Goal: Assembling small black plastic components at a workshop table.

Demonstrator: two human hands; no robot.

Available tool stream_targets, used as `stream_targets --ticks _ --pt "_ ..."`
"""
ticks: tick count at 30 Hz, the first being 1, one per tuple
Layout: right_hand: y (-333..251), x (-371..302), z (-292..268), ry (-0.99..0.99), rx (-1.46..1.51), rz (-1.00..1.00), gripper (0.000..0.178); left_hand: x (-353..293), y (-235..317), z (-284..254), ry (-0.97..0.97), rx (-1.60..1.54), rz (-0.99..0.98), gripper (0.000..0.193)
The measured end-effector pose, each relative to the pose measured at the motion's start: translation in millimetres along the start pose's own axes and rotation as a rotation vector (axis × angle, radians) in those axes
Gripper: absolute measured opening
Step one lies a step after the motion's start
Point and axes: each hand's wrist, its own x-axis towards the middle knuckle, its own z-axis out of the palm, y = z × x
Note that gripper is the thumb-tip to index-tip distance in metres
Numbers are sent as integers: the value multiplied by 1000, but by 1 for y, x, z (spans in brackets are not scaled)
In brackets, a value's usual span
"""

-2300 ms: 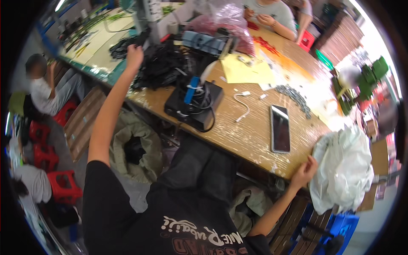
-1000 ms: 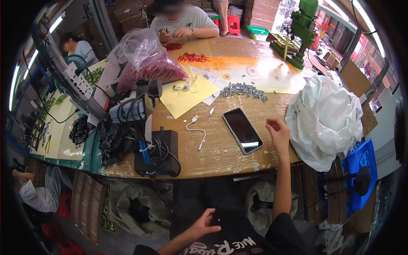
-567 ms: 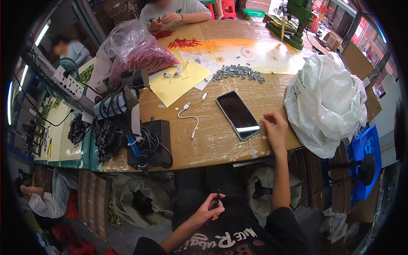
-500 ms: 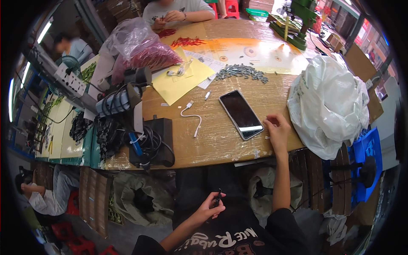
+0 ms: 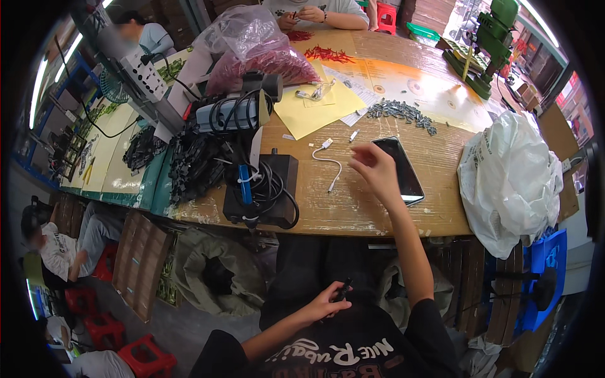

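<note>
Left hand (image 5: 329, 303) clasps a black piece (image 5: 343, 292), tip protruding.

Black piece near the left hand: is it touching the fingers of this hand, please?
Touching. The head view shows the left hand closed on the black piece, whose upper end sticks out past the fingers.

Black short-sleeved T-shirt (image 5: 372, 321) with white and dull-red lettering (image 5: 381, 348), dark trousers (image 5: 315, 271)
</note>
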Motion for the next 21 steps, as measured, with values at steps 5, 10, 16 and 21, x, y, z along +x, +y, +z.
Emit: stream_targets --ticks 5,10,16,21 --pt "-3 61 38 -151 250 58 27 -6 -5 1 -34 20 34 42" --pt "33 87 11 -43 35 43 27 -13 -23 -7 -48 -2 8 40" --pt "85 127 -51 169 -502 -30 25 -7 -12 -8 -104 30 -5 41" --pt "82 140 -41 38 -500 15 20 -8 -16 -10 -114 40 63 42"
